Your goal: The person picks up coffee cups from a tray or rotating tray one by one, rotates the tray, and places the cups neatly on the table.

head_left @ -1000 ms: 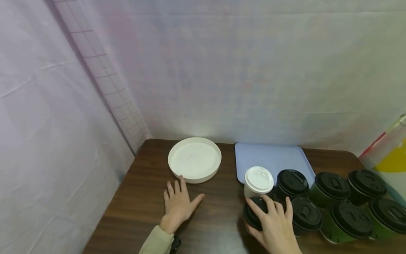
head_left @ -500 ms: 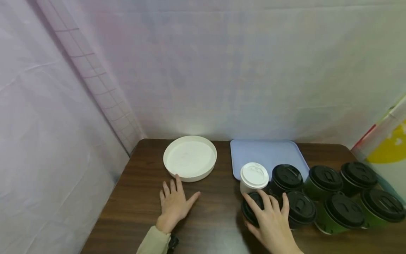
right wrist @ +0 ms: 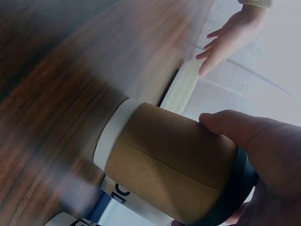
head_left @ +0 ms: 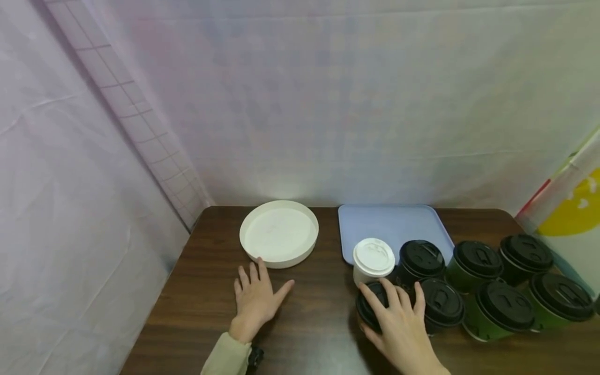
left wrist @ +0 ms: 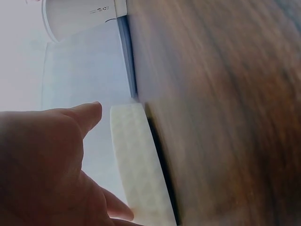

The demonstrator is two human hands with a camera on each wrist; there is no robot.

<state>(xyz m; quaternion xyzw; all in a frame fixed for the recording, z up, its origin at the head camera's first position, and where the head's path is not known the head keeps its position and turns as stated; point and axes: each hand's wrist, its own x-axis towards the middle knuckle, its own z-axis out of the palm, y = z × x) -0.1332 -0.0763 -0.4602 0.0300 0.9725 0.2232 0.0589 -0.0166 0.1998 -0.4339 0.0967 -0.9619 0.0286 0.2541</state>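
My right hand (head_left: 398, 323) grips a paper coffee cup with a black lid (head_left: 370, 307) from above, thumb and fingers round its upper part. In the right wrist view the cup has a brown body (right wrist: 164, 155) and a white band at its base; whether it touches the table I cannot tell. Just behind it stands a white-lidded cup (head_left: 373, 258). My left hand (head_left: 257, 299) has its fingers spread and holds nothing. Its fingertips are at the near rim of a round white tray (head_left: 281, 262); touching or apart cannot be told.
Several black-lidded cups (head_left: 503, 307), some green, crowd the right side of the brown table (head_left: 309, 333). A light blue rectangular tray (head_left: 384, 221) lies behind them. Pale curtains (head_left: 328, 104) hang at the back and left. A yellow-patterned sheet (head_left: 572, 208) is at far right.
The head view has shifted slightly, so everything sits a little further left and up. Both hands keep their places, the right one still on the cup.
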